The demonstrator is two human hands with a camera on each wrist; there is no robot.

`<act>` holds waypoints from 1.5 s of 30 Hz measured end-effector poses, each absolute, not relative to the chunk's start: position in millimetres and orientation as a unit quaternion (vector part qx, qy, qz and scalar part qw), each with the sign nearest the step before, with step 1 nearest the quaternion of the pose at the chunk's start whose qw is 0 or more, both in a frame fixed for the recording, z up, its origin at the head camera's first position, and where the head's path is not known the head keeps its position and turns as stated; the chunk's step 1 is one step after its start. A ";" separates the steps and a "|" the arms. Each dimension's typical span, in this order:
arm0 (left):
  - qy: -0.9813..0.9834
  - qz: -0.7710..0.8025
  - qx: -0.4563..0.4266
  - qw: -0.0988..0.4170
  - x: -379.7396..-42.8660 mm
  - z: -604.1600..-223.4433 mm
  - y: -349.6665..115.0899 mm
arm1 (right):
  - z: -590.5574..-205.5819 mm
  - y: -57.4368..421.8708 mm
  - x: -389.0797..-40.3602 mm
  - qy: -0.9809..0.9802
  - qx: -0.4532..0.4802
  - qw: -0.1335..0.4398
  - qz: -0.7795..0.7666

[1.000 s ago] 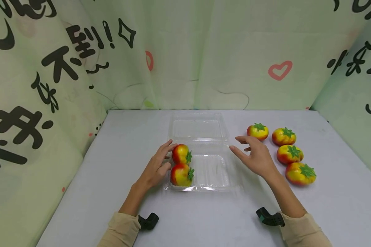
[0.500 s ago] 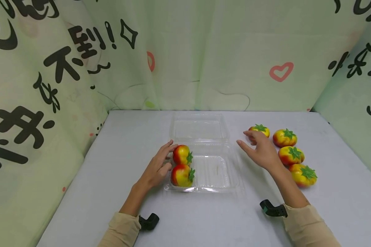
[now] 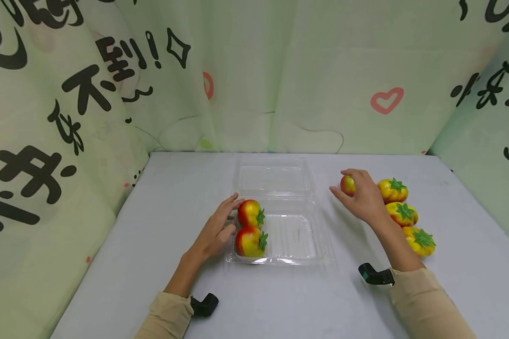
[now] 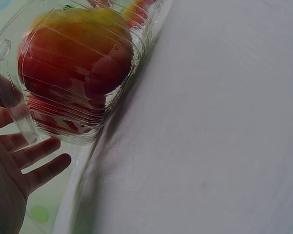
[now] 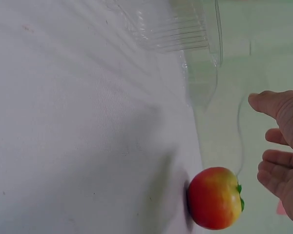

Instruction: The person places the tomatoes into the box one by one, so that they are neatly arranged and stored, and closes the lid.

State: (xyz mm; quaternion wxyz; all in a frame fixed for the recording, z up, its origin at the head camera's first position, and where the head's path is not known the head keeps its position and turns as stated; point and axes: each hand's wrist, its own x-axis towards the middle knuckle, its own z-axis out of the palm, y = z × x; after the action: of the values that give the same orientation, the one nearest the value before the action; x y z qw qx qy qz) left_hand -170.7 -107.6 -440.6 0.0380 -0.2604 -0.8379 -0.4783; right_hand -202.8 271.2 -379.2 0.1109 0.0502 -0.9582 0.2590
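Observation:
My left hand [image 3: 214, 229] rests at the left side of a clear plastic clamshell box [image 3: 290, 235], its fingers loosely extended by the rim. Inside the box's left part sit two red-and-yellow tomatoes, a far one [image 3: 248, 213] and a near one [image 3: 248, 241], both with green leafy tops. The left wrist view has the fingers [image 4: 46, 170] spread beside the box wall. Over to the right, my right hand [image 3: 363, 197] hovers by another tomato [image 3: 347, 185], partly hiding it. In the right wrist view, that tomato [image 5: 214, 197] stands apart from the relaxed fingers and thumb.
Three more tomatoes stand in a row on the right: a far one [image 3: 393, 190], a middle one [image 3: 402, 213] and a near one [image 3: 421, 241]. The box lid [image 3: 273, 176] lies folded back on the white table [image 3: 186, 179]. Green printed curtains surround the table.
My right hand has moved right and away from me, from the box's right side to the far-left loose tomato. My left hand stays beside the box.

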 end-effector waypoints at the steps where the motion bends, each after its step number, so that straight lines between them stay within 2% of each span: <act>1: -0.837 -0.479 -0.260 0.037 -170.7 -440.9 -107.8 | -379.4 271.6 -204.4 -0.959 0.049 0.110 0.258; 13: -0.832 -0.485 -0.266 0.038 -172.1 -442.4 -108.3 | -384.1 281.5 -219.0 -0.960 0.039 0.110 0.253; 45: -0.836 -0.482 -0.260 0.040 -171.7 -443.0 -107.5 | -394.1 306.6 -235.0 -0.983 0.044 0.028 0.176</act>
State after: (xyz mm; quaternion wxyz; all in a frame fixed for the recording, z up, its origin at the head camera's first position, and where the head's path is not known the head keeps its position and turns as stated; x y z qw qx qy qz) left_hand -171.7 -107.5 -443.0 0.0396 -0.2597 -0.8361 -0.4816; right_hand -235.0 306.6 -394.1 0.0281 0.0437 -0.9831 0.1756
